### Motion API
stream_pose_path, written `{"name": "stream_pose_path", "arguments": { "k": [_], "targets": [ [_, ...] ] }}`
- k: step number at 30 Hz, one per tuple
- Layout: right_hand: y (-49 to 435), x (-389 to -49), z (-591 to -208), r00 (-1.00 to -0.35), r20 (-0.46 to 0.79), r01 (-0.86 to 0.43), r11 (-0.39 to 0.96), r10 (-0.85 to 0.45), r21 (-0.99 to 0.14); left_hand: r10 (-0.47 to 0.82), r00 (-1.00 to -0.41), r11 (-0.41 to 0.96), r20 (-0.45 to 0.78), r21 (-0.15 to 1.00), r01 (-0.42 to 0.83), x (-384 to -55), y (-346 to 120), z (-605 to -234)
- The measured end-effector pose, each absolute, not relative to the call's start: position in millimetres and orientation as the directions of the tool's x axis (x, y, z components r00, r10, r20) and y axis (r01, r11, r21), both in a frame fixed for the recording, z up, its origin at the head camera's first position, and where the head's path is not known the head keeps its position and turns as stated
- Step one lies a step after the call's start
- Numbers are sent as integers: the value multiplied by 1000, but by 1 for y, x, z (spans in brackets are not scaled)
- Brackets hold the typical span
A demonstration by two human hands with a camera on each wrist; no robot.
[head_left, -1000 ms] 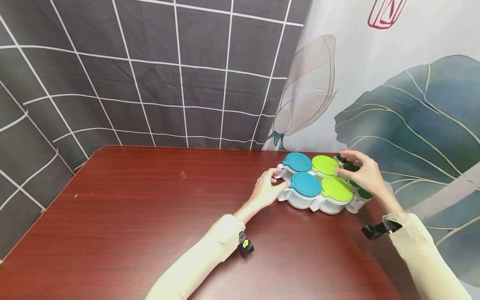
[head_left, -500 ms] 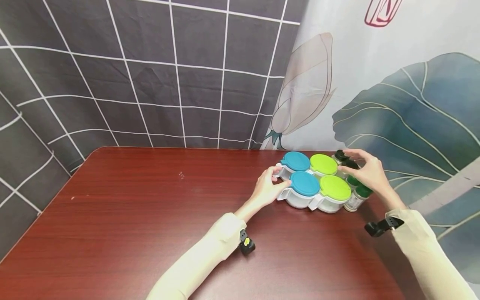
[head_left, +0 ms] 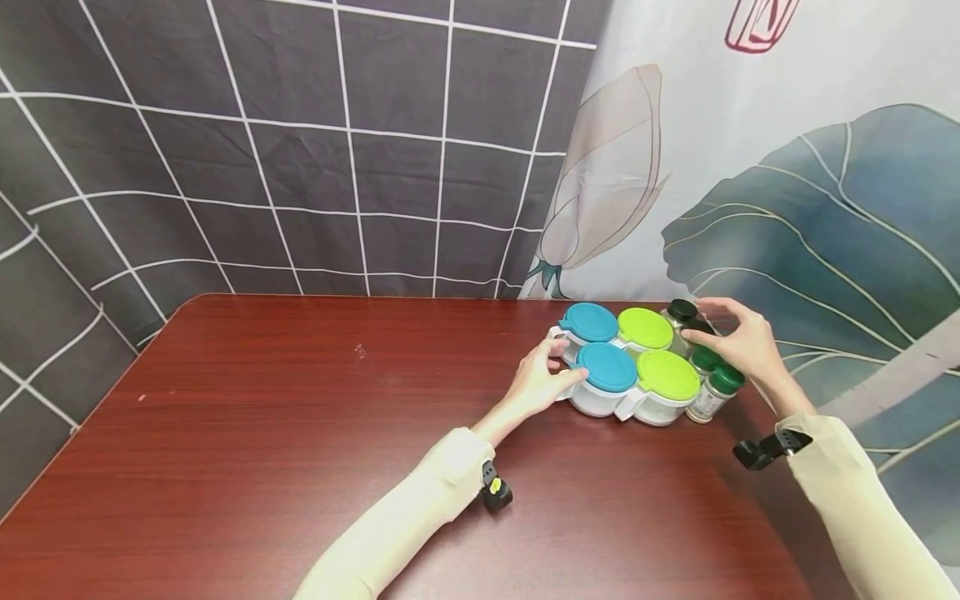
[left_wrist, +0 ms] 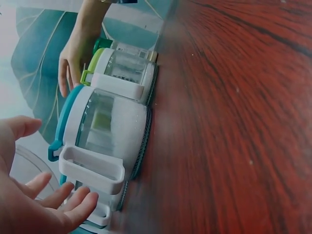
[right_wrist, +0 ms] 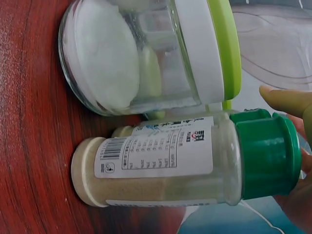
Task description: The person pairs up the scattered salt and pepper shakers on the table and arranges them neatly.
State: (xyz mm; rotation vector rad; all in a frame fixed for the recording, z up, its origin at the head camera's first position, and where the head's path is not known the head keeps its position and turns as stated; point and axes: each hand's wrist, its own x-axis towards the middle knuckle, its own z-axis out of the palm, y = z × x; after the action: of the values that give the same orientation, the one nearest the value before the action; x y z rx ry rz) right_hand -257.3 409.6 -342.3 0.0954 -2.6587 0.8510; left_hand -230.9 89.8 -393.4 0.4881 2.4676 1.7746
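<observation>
Drifting off the rim of the far green-lidded jar (head_left: 645, 328) over the past second, my right hand (head_left: 742, 342) is now hovering further right, around the bottle caps, while my left hand (head_left: 536, 379) is edging its thumb over the rim of the near blue-lidded jar (head_left: 606, 368). Neither grip is clasping anything: my left fingers are spreading loosely near that jar's white handle (left_wrist: 90, 178), and my right thumb and fingers are staying parted, though I cannot tell whether they are brushing a cap. Below my right palm, a black-capped bottle (head_left: 682, 310) is showing just left of my fingers; closer to my body, a green-capped bottle (right_wrist: 161, 161) is standing with its long axis upright. Together the bottles are lining the right side of the two-by-two block of jars, so my right hand is lying nearer to them. Between my hands, all four jars are standing upright, the blue pair sitting nearer my left. Outward from these, the red-brown table (head_left: 337, 467) is stretching leftward.
</observation>
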Motion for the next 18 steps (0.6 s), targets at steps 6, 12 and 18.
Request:
{"name": "stream_pose_path", "arguments": {
  "k": [6, 12, 18],
  "targets": [
    [413, -258, -341, -940, 338, -154, 844, 35, -515, 302, -946, 288, 119, 934, 210, -232, 90, -396],
    [416, -260, -343, -975, 221, -92, 842, 33, -531, 316, -940, 286, 126, 932, 221, -232, 92, -400],
    [418, -261, -347, -978, 201, -69, 827, 54, -558, 318, -939, 290, 132, 929, 229, -232, 93, -403]
  ]
}}
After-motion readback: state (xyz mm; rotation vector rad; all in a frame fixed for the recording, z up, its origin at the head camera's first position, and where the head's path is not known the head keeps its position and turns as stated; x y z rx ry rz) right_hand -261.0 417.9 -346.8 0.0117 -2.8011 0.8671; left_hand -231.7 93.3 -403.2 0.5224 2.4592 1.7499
